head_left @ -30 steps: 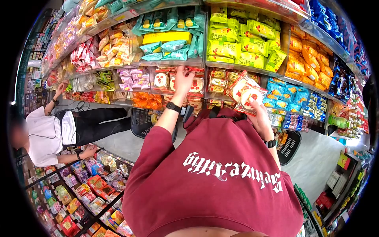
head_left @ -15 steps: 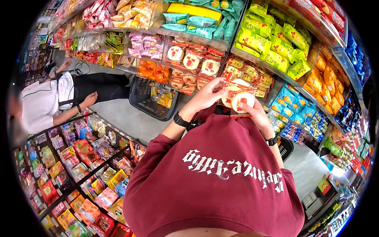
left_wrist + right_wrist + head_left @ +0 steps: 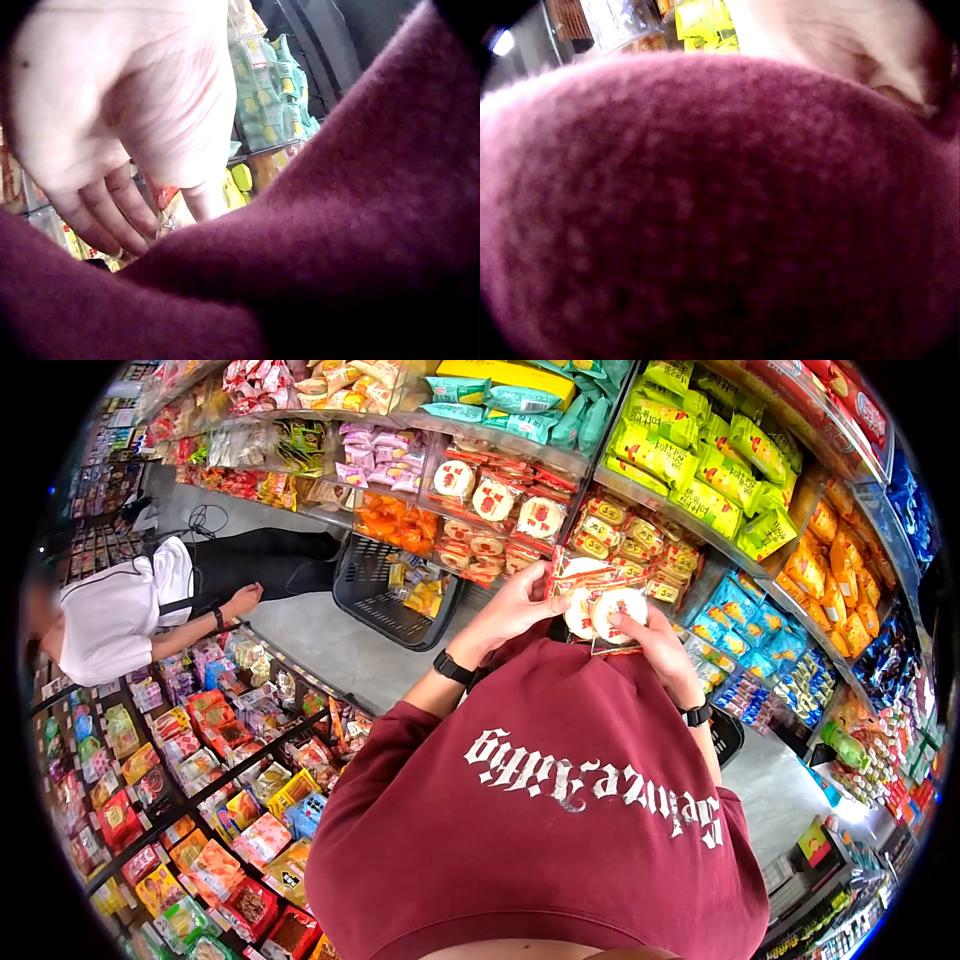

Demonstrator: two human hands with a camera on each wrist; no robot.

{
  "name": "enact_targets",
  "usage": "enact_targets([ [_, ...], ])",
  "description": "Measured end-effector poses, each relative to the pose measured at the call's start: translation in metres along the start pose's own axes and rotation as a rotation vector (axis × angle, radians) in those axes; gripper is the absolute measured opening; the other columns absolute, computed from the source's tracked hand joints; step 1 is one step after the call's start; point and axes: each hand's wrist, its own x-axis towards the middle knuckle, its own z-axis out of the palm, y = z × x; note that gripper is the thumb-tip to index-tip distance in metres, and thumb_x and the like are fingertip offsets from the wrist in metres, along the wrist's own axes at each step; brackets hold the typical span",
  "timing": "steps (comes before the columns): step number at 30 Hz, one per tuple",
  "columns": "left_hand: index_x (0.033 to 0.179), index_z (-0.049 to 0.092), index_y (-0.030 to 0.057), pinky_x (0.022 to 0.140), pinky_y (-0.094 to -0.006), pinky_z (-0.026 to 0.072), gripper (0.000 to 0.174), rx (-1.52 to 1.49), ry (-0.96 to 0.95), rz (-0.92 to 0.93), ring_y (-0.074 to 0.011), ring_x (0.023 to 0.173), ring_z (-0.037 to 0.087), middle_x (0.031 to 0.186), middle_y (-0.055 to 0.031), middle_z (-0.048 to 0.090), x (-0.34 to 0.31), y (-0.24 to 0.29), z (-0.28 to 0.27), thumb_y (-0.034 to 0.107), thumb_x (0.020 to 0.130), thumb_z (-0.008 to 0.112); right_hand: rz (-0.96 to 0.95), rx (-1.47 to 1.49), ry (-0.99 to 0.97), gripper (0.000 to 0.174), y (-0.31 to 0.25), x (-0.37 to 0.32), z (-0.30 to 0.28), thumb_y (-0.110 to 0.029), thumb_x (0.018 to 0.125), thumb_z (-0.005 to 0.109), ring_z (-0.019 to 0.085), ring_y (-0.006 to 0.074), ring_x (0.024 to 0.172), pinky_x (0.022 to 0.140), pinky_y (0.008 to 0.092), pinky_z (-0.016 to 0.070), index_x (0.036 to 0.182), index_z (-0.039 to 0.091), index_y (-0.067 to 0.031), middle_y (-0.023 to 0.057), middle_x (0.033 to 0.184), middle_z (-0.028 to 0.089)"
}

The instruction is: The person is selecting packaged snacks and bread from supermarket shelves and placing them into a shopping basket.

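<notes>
In front of the chest, several clear, red-edged packets of round white rice crackers (image 3: 618,616) lie fanned in my two hands. My right hand (image 3: 662,652) grips them from the right, its thumb across the front cracker. At their left edge my left hand (image 3: 512,612) pinches the packets between thumb and fingers. In the left wrist view, the palm of the left hand (image 3: 142,97) fills the upper left, and the maroon sweatshirt (image 3: 360,247) hides part of the fingers. The same cloth covers most of the right wrist view, leaving some of the right hand (image 3: 825,34) visible.
Just beyond stands a shelf bin of similar cracker packets (image 3: 493,498), beside small gold-and-red packets (image 3: 640,540). Green snack bags (image 3: 700,460) fill a bin above. On the floor, a black basket (image 3: 350,595) holds some packets. Another person (image 3: 130,600) is at left; packaged-food racks (image 3: 215,800) stand behind.
My left hand has come from the cracker bin to the packets in my right hand, which moved slightly left. The head view has turned. The other person's arm has lowered.
</notes>
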Motion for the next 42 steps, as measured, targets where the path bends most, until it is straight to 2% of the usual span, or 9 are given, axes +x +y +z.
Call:
enact_targets([
  [8, 0.135, 0.054, 0.0009, 0.100, -0.0312, 0.0514, 0.044, -0.020, 0.067, -0.039, -0.0136, 0.114, 0.064, 0.124, -0.0061, 0.068, -0.005, -0.017, -0.019, 0.015, 0.098, 0.073, -0.049, -0.026, 0.049, 0.036, 0.014, 0.006, -0.013, -0.018, 0.097, 0.073, 0.068, 0.0120, 0.104, 0.095, 0.0279, 0.0521, 0.127, 0.066, 0.0018, 0.0065, 0.118, 0.073],
  [14, 0.126, 0.062, 0.0053, 0.084, -0.0260, 0.0526, 0.029, 0.037, 0.432, -0.015, -0.0078, 0.097, 0.065, 0.114, -0.0021, 0.071, -0.019, -0.032, -0.090, 0.008, 0.098, 0.068, -0.073, -0.003, 0.108, 0.037, 0.017, 0.007, -0.014, -0.017, 0.097, 0.073, 0.067, 0.0119, 0.107, 0.096, 0.0277, 0.0514, 0.129, 0.065, -0.0002, 0.0053, 0.119, 0.072],
  [20, 0.120, 0.065, -0.0002, 0.092, -0.0285, 0.0515, 0.027, 0.363, 0.614, -0.030, -0.0140, 0.103, 0.067, 0.111, -0.0072, 0.073, -0.018, -0.075, -0.170, 0.004, 0.094, 0.070, -0.076, 0.034, 0.116, 0.036, 0.015, 0.007, -0.008, -0.016, 0.098, 0.072, 0.067, 0.0123, 0.106, 0.096, 0.0286, 0.0520, 0.129, 0.063, 0.0003, 0.0059, 0.120, 0.072],
  [24, 0.115, 0.069, 0.0024, 0.093, -0.0341, 0.0524, 0.026, 0.586, 0.619, -0.072, -0.0228, 0.104, 0.069, 0.110, -0.0127, 0.074, -0.002, -0.095, -0.198, 0.005, 0.089, 0.073, -0.081, 0.034, 0.118, 0.035, 0.016, 0.008, -0.008, -0.015, 0.099, 0.071, 0.067, 0.0121, 0.105, 0.095, 0.0282, 0.0525, 0.129, 0.063, 0.0006, 0.0062, 0.120, 0.072],
  [26, 0.111, 0.072, 0.0070, 0.096, -0.0421, 0.0515, 0.029, 1.073, 0.624, 0.047, -0.0347, 0.106, 0.066, 0.109, -0.0172, 0.072, 0.010, -0.101, -0.204, 0.007, 0.083, 0.075, -0.082, 0.033, 0.123, 0.035, 0.015, 0.009, -0.005, -0.015, 0.099, 0.070, 0.067, 0.0121, 0.105, 0.095, 0.0279, 0.0525, 0.129, 0.063, 0.0006, 0.0061, 0.120, 0.072],
  [27, 0.111, 0.072, 0.0103, 0.098, -0.0478, 0.0498, 0.030, 1.062, 0.628, 0.052, -0.0405, 0.110, 0.061, 0.107, -0.0189, 0.068, 0.017, -0.103, -0.205, 0.007, 0.081, 0.074, -0.091, 0.031, 0.130, 0.034, 0.013, 0.007, -0.003, -0.015, 0.099, 0.070, 0.067, 0.0121, 0.106, 0.095, 0.0279, 0.0524, 0.129, 0.063, 0.0005, 0.0061, 0.120, 0.072],
  [34, 0.108, 0.075, 0.0176, 0.099, -0.0464, 0.0495, 0.025, 1.266, 0.451, 0.007, -0.0383, 0.116, 0.058, 0.114, -0.0146, 0.063, 0.047, -0.110, -0.200, 0.007, 0.085, 0.069, -0.104, 0.048, 0.201, 0.034, 0.014, 0.003, 0.004, -0.015, 0.100, 0.069, 0.066, 0.0115, 0.105, 0.094, 0.0281, 0.0521, 0.129, 0.063, 0.0000, 0.0054, 0.120, 0.071],
  [38, 0.116, 0.073, 0.0163, 0.101, -0.0484, 0.0495, 0.031, 1.364, 0.524, 0.011, -0.0372, 0.121, 0.056, 0.122, -0.0130, 0.060, 0.055, -0.116, -0.196, 0.009, 0.086, 0.070, -0.116, 0.054, 0.230, 0.034, 0.012, 0.001, 0.006, -0.015, 0.100, 0.069, 0.066, 0.0115, 0.105, 0.094, 0.0282, 0.0518, 0.130, 0.063, -0.0002, 0.0053, 0.119, 0.071],
  [42, 0.126, 0.066, 0.0149, 0.104, -0.0506, 0.0483, 0.039, 1.334, 0.487, -0.136, -0.0398, 0.127, 0.051, 0.132, -0.0179, 0.054, 0.057, -0.114, -0.197, 0.011, 0.087, 0.071, -0.139, 0.061, 0.254, 0.034, 0.012, 0.004, 0.006, -0.016, 0.100, 0.069, 0.067, 0.0119, 0.105, 0.095, 0.0286, 0.0518, 0.130, 0.063, -0.0003, 0.0053, 0.119, 0.071],
])
